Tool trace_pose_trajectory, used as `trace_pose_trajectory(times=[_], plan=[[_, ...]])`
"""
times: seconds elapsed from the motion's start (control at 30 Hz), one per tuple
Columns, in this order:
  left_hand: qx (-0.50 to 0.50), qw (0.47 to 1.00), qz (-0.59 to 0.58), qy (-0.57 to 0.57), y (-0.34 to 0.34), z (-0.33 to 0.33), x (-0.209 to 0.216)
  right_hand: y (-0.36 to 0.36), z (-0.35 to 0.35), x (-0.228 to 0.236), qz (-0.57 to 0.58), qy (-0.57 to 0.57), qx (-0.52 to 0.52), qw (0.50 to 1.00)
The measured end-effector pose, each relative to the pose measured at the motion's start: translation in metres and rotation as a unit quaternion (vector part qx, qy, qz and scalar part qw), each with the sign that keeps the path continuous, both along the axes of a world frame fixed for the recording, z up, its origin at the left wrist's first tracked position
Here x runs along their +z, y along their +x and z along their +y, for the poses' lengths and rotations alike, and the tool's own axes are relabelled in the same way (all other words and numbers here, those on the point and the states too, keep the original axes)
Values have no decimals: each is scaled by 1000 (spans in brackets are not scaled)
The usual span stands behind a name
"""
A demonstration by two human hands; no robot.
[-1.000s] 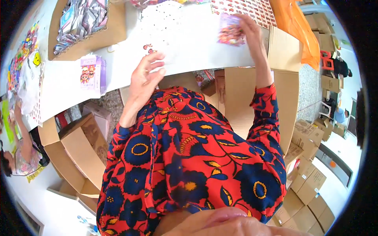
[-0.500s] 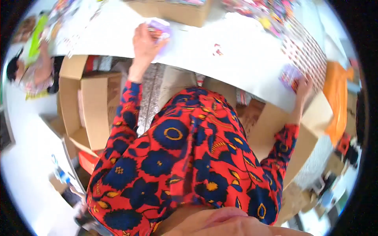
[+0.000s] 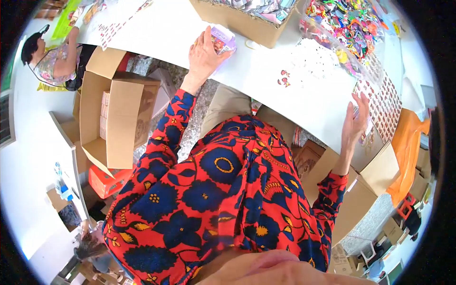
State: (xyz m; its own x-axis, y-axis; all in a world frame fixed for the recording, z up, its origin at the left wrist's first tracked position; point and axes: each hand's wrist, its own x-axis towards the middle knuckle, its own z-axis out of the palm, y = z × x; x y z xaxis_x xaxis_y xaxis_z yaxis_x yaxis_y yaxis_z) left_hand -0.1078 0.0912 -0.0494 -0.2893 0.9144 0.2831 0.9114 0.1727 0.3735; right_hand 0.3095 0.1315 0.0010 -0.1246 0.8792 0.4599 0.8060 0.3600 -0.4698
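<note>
At the near edge of the white table [image 3: 254, 64], my left hand [image 3: 204, 56] grips a small purple packet [image 3: 223, 40] with a red and brown picture, its thumb along the near side. Over the table's right part, my right hand [image 3: 355, 116] is raised with fingers stretched and apart. Behind that hand a bit of something light purple shows, mostly hidden. A few small red and brown pieces [image 3: 284, 78] lie on the table between my hands. Beside my right hand lies a sheet with rows of small red pictures [image 3: 384, 99].
A cardboard box of packets [image 3: 242, 21] and a clear container of colourful pieces [image 3: 349, 23] stand at the back. Open cardboard boxes [image 3: 124, 126] sit left and right below the table. An orange bag [image 3: 409, 149] hangs at right. A co-worker [image 3: 54, 61] sits far left.
The purple packet that my right hand held has left its grasp; the fingers have spread. My left hand still holds its packet. The whole view has shifted.
</note>
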Motion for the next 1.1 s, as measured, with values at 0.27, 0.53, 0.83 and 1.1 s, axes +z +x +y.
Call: trace_pose_trajectory(times=[0.27,0.53,0.83,1.1], plan=[[14,996,-3,90,4,-1,20,-46,-7,-7,10,-30,100,994],[-92,839,-518,136,34,-15,65,-83,-21,0,155,-187,179,953],[-234,595,-769,10,99,-17,75,-148,-45,11,451,-460,335,688],[-318,491,-799,-137,124,-25,58,-133,-54,-7,466,-467,271,701]])
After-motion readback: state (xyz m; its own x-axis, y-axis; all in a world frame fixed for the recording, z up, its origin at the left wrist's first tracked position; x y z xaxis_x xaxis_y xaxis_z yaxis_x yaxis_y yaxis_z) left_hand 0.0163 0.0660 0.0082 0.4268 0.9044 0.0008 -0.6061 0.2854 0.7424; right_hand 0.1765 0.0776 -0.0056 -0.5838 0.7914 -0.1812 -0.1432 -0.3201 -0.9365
